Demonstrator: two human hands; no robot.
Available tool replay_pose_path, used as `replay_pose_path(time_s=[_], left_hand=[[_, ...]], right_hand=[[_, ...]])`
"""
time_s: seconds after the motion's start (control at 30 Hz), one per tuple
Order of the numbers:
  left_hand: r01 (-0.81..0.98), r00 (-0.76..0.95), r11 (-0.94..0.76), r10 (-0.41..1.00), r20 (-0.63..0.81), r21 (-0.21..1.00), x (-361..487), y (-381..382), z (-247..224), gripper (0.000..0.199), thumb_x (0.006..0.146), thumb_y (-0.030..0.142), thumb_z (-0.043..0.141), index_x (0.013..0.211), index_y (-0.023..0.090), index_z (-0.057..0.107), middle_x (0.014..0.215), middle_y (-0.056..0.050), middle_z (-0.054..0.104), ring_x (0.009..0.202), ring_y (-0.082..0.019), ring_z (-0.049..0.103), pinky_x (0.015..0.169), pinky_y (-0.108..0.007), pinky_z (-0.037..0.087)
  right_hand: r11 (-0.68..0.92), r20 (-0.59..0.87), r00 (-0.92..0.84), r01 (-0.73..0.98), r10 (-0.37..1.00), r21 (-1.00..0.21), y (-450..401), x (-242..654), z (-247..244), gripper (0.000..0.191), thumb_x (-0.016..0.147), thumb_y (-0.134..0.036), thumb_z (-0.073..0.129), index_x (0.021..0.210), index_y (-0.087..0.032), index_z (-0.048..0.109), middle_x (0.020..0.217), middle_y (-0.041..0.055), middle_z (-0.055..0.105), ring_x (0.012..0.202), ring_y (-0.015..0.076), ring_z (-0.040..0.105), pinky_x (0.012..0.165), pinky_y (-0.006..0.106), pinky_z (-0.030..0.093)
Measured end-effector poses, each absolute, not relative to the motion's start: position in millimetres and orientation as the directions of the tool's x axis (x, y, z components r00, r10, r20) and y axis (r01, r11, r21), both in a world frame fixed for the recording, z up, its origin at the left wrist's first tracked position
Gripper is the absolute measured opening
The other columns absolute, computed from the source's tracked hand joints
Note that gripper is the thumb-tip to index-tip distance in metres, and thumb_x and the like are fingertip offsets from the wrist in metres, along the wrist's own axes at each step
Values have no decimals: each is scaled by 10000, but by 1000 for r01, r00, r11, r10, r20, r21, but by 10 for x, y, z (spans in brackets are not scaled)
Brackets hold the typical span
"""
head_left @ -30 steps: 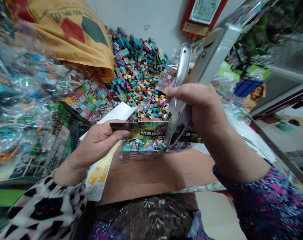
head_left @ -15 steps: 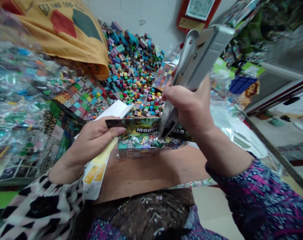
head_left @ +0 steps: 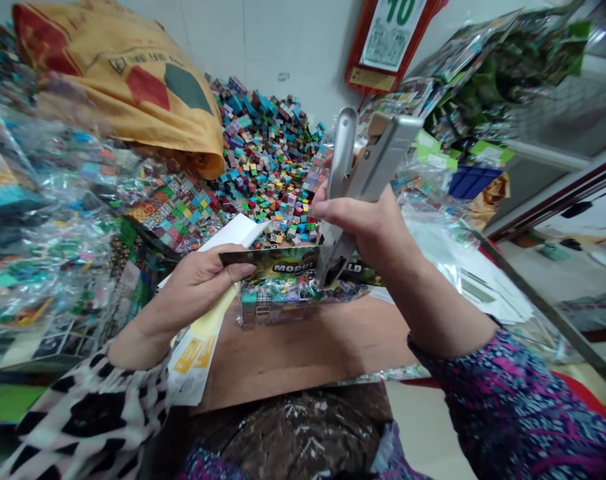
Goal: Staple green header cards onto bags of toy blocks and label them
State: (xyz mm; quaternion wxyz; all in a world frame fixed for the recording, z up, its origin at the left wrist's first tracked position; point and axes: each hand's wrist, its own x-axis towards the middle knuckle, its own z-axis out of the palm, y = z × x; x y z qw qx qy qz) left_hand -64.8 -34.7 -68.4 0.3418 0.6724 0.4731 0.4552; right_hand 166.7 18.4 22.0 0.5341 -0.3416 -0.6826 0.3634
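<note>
Between thumb and fingers, my left hand (head_left: pixel 197 283) pinches the left end of a dark printed header card (head_left: pixel 263 262). Below the card hangs a clear bag of small coloured blocks (head_left: pixel 277 303), just over the wooden table. My right hand (head_left: pixel 373 223) is wrapped round a large silver stapler (head_left: pixel 383 160), which points down. The stapler's lower end lies over the middle of the card and hides part of its lettering. Some fingers of my right hand are hidden behind the stapler.
White and yellow papers (head_left: pixel 203 347) lie under my left wrist on the wooden table (head_left: pixel 303 347). A heap of coloured cubes (head_left: pixel 267 160) stands against the wall. Bagged pieces (head_left: pixel 73 233) and a yellow sack (head_left: pixel 133 100) fill the left; a blue container (head_left: pixel 473 181) stands at right.
The stapler and my right hand now appear lower and further left, with the stapler still over the card. The view has shifted, showing more of the wall calendar. My left hand still holds the card.
</note>
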Motion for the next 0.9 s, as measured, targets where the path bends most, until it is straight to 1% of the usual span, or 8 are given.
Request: replay_pose_path(time_s=[0.1, 0.2, 0.3, 0.43, 0.57, 0.7, 0.8, 0.9], left_hand=[[317, 169, -300, 951, 258, 900, -689, -324, -716, 248, 869, 438, 677, 980, 226, 743, 905, -38, 752, 835, -212, 670, 751, -308, 548], [272, 148, -261, 962, 228, 926, -708, -322, -742, 258, 863, 425, 689, 1010, 216, 723, 912, -33, 737, 831, -200, 655, 745, -293, 534], [245, 117, -194, 979, 170, 950, -672, -344, -707, 254, 849, 429, 693, 977, 210, 702, 848, -13, 697, 751, -171, 610, 655, -259, 495], [259, 80, -132, 990, 115, 957, -579, -357, -576, 204, 825, 387, 695, 899, 197, 685, 777, 6, 639, 681, -138, 539, 591, -234, 430], [274, 89, -133, 990, 112, 953, -536, -349, -473, 83, 834, 267, 653, 835, 184, 656, 762, 27, 601, 695, -108, 499, 628, -218, 400], [312, 48, -149, 989, 141, 938, -533, -372, -439, 61, 845, 242, 630, 836, 189, 661, 813, 26, 604, 774, -111, 516, 705, -222, 409], [353, 38, -171, 985, 169, 920, -519, -394, -423, 78, 843, 242, 625, 877, 203, 683, 898, 16, 651, 809, -118, 536, 744, -232, 417], [391, 54, -193, 981, 186, 900, -504, -394, -404, 114, 839, 249, 622, 908, 207, 702, 983, 0, 689, 821, -124, 551, 755, -240, 419]], right_hand=[[377, 396, -326, -124, 858, -918, 132, 1721, 326, 195, 629, -276, 729, 780, -234, 613, 751, -24, 627, 727, 174, 599, 743, 383, 535], [267, 347, -245, -306, 905, -914, 85, 1820, 384, 203, 625, -309, 732, 789, -220, 654, 794, -6, 651, 771, 192, 643, 769, 391, 569], [247, 334, -161, -405, 929, -880, 92, 1943, 374, 249, 612, -366, 760, 781, -223, 646, 821, 11, 674, 811, 217, 660, 779, 404, 586], [214, 330, -206, -440, 921, -872, 110, 2031, 385, 288, 616, -433, 767, 803, -255, 639, 795, 0, 683, 783, 229, 664, 780, 415, 583], [190, 322, -241, -447, 915, -874, 112, 2014, 443, 322, 535, -328, 774, 828, -274, 653, 837, -19, 691, 859, 231, 658, 849, 384, 561], [235, 360, -106, -583, 927, -778, 205, 2059, 298, 243, 616, -409, 676, 811, -269, 642, 817, -11, 677, 865, 228, 648, 864, 399, 561], [284, 372, 5, -656, 928, -699, 258, 2142, 127, 275, 656, -487, 654, 827, -275, 621, 797, 3, 673, 851, 239, 657, 840, 452, 571], [290, 390, -10, -651, 921, -701, 246, 2192, 81, 299, 653, -489, 666, 849, -267, 619, 833, 14, 674, 818, 230, 651, 791, 445, 576]])
